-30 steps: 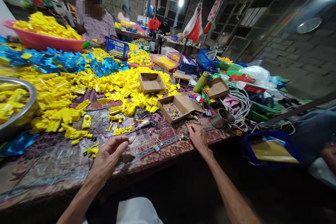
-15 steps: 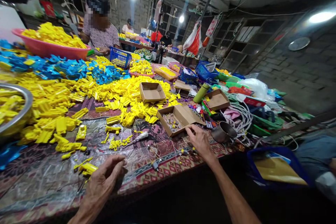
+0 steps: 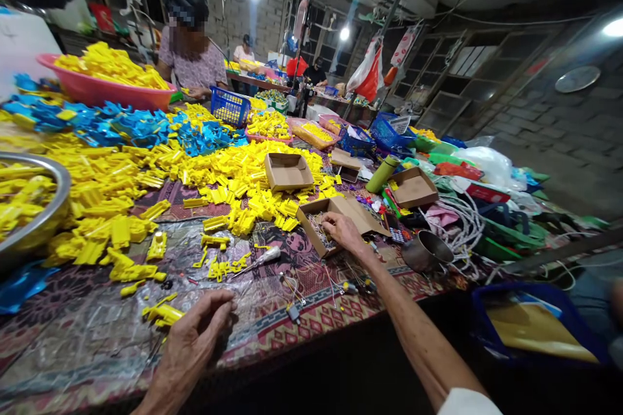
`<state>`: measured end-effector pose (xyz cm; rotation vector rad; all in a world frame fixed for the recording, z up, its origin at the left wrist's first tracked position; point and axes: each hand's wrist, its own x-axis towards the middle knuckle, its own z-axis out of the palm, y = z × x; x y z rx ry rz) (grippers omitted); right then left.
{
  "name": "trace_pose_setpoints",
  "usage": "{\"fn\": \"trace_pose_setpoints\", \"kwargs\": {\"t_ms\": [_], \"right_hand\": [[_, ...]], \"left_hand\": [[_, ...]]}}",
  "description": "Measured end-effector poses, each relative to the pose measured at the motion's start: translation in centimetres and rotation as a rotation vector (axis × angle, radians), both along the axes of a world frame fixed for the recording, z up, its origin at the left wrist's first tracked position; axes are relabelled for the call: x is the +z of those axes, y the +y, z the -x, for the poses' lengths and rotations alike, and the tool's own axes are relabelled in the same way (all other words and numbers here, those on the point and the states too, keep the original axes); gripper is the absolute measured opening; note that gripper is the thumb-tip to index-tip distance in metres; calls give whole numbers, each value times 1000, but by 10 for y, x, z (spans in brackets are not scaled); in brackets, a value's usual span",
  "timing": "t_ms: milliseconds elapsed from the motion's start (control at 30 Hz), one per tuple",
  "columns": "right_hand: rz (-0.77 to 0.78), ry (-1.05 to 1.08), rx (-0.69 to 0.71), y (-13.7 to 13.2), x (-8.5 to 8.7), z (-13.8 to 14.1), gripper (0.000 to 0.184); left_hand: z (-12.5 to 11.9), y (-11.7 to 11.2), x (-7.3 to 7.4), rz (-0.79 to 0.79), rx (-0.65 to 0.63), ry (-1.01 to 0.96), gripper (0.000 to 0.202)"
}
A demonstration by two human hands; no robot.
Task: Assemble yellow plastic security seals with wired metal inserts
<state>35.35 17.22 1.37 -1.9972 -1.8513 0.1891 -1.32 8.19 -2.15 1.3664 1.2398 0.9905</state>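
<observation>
My right hand (image 3: 343, 231) reaches into an open cardboard box (image 3: 318, 248) with thin wired parts (image 3: 318, 224) inside. Its fingers are bent together at the wires; what they pinch is too small to make out. My left hand (image 3: 202, 331) rests on the cloth-covered table near the front edge, fingers loosely curled, thumb apart, nothing seen in it. Beside it lies a yellow plastic part (image 3: 165, 315). Between the hands is a small grey motor-like piece with wires (image 3: 293, 312). A screwdriver with a clear handle (image 3: 267, 255) lies behind them, near small yellow pieces (image 3: 226, 266).
Yellow plastic parts (image 3: 195, 168) are heaped across the table, with blue ones (image 3: 126, 126) behind. A metal bowl (image 3: 61, 185) stands left, a metal cup (image 3: 428, 251) right of the box. A co-worker (image 3: 195, 58) sits across. A blue basket (image 3: 535, 350) is below, right.
My right hand has moved from the box's near edge into the box, among the wired parts. The left hand stays in about the same place. The view has shifted slightly.
</observation>
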Motion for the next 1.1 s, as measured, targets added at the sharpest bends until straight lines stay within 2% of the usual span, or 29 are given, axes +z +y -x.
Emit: {"fn": "trace_pose_setpoints", "kwargs": {"t_ms": [367, 567, 667, 867, 1100], "right_hand": [[-26, 106, 15, 5, -9, -2, 16], [-70, 311, -75, 11, -18, -21, 11], [-88, 435, -141, 14, -19, -30, 20], [-151, 721, -233, 7, -13, -39, 25], [-338, 1058, -226, -7, 3, -36, 41]], "left_hand": [[0, 1, 3, 8, -7, 8, 37], [-1, 1, 6, -22, -4, 16, 35], [-1, 1, 4, -16, -4, 16, 35], [1, 0, 1, 11, -13, 3, 35], [0, -1, 5, 32, -6, -6, 39]]}}
